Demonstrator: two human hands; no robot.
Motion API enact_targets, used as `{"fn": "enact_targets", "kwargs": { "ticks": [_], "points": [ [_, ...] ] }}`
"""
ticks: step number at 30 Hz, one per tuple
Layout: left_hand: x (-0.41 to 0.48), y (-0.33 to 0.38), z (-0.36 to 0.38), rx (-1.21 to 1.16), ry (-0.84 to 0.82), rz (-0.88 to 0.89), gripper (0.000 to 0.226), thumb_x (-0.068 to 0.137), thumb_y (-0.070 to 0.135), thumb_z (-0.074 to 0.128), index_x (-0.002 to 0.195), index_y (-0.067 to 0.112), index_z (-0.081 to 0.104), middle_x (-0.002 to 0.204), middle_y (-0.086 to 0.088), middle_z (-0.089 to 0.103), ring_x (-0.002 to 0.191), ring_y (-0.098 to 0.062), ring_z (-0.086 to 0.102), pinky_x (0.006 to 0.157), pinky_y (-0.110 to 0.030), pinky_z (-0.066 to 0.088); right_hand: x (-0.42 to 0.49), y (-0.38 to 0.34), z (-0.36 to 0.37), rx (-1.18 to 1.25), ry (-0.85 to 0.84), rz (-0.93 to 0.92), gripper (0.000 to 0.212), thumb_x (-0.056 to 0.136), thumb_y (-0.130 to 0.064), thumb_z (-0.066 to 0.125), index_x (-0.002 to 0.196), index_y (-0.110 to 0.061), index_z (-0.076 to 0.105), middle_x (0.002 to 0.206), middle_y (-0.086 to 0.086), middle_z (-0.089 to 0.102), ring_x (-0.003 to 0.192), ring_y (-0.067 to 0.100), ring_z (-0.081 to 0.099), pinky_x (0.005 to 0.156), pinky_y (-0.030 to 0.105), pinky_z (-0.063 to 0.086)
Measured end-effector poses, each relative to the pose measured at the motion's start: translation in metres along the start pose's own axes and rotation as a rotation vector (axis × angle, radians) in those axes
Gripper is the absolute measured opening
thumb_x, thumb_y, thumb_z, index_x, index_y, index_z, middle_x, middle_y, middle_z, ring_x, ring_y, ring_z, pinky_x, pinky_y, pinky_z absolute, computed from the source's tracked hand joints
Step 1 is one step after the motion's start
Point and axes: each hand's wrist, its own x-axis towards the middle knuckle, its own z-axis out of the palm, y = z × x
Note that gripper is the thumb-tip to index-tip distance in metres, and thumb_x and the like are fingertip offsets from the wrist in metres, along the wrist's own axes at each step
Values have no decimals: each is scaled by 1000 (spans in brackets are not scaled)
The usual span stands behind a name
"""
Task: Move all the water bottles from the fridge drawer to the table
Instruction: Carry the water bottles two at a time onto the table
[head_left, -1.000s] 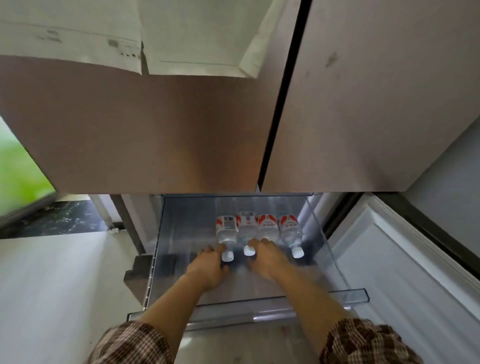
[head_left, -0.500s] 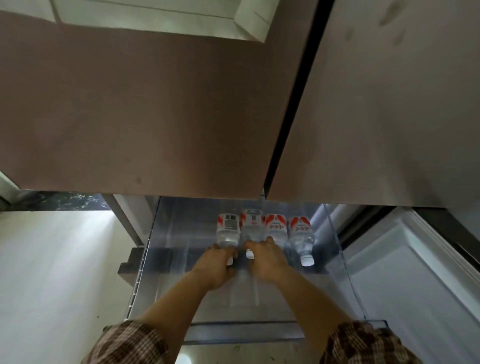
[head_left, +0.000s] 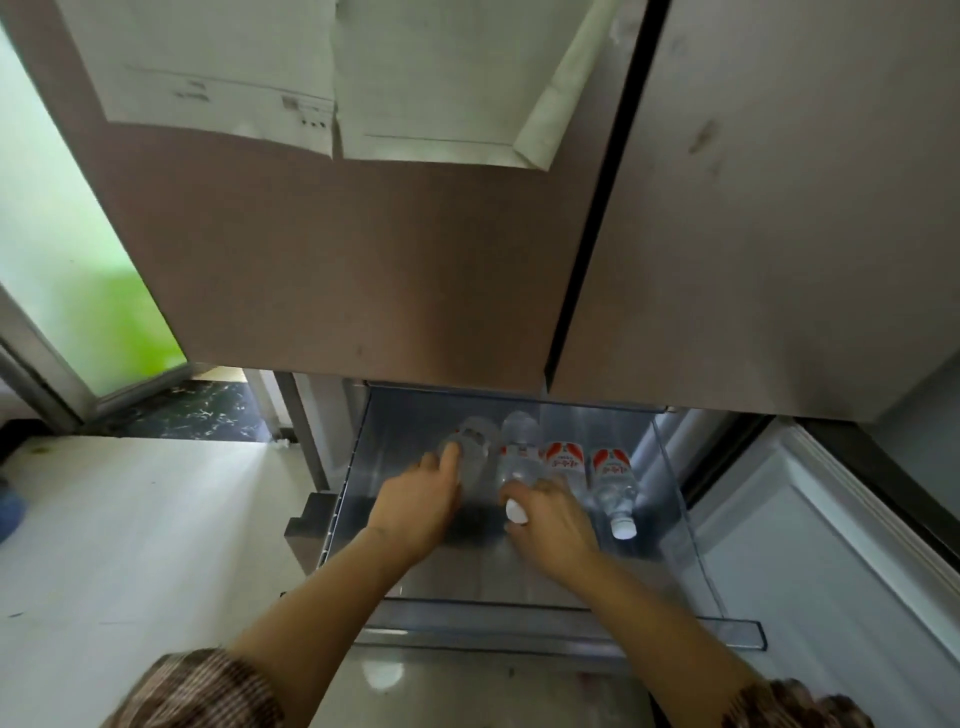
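Note:
Several clear water bottles with red-and-white labels lie in the pulled-out fridge drawer (head_left: 519, 613), below the closed upper doors. My left hand (head_left: 421, 506) is wrapped round the leftmost bottle (head_left: 475, 441), which is blurred and tilted up. My right hand (head_left: 553, 525) grips the second bottle (head_left: 519, 452) near its neck, its white cap showing by my thumb. Two more bottles (head_left: 613, 478) lie side by side to the right, caps towards me; the one beside my right hand (head_left: 563, 460) is partly hidden. No table is in view.
The fridge's upper doors (head_left: 363, 260) hang close above the drawer, with papers stuck on them. An open white door panel (head_left: 831, 545) stands on the right. Pale floor (head_left: 130, 545) lies to the left, with a glass door beyond.
Both hands have closed on the two left bottles and lifted their far ends up off the drawer floor. The view has tilted back up to show the papers again.

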Motion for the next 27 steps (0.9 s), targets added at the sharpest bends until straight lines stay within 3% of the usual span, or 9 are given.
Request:
{"fn": "enact_targets", "kwargs": {
  "ticks": [5,7,13,17,21,24,27],
  "points": [
    [-9,2,-24,-52,74,-7,47,99,35,40,136,9,30,122,-14,57,100,-33,62,80,-43,52,-4,-14,-26,115,265,-76,22,83,-14,62,102,-24,66,109,0,67,102,26,58,81,30,44],
    [-14,2,-34,-59,96,12,41,99,34,41,130,8,34,118,-15,59,97,-35,62,78,-43,51,-6,-22,-37,141,265,-78,23,82,-12,63,103,-22,68,104,0,69,98,25,56,76,28,40],
    [-53,-12,-55,-110,160,25,34,97,38,44,119,13,41,111,-11,62,92,-31,63,78,-44,53,-21,-55,-63,272,238,-13,29,78,-12,65,104,-24,68,90,5,65,99,24,52,76,33,48],
    [-87,-26,-81,-162,253,12,36,97,41,45,123,17,40,112,-8,64,92,-24,65,82,-37,56,-33,-90,-86,400,285,-8,23,67,-13,71,83,-29,70,85,0,70,88,20,64,73,29,51],
    [-129,-47,-116,-233,360,-23,37,95,44,47,121,18,43,114,-6,64,90,-22,63,81,-32,55,-53,-140,-126,496,307,-14,21,62,-10,77,72,-27,69,74,-7,66,75,14,61,61,23,42],
    [-171,-68,-146,-228,469,-45,39,94,43,49,121,15,44,108,-5,63,84,-19,58,71,-26,42,-77,-188,-149,538,335,-100,19,61,-8,79,74,-21,72,76,-4,67,71,11,57,57,21,44],
    [-222,-94,-170,-222,563,-82,40,94,40,51,122,12,47,100,-11,65,86,-28,60,70,-30,38,-102,-239,-157,566,304,-186,20,64,-8,79,77,-22,71,81,-5,68,72,6,57,57,20,43]
  ]
}}
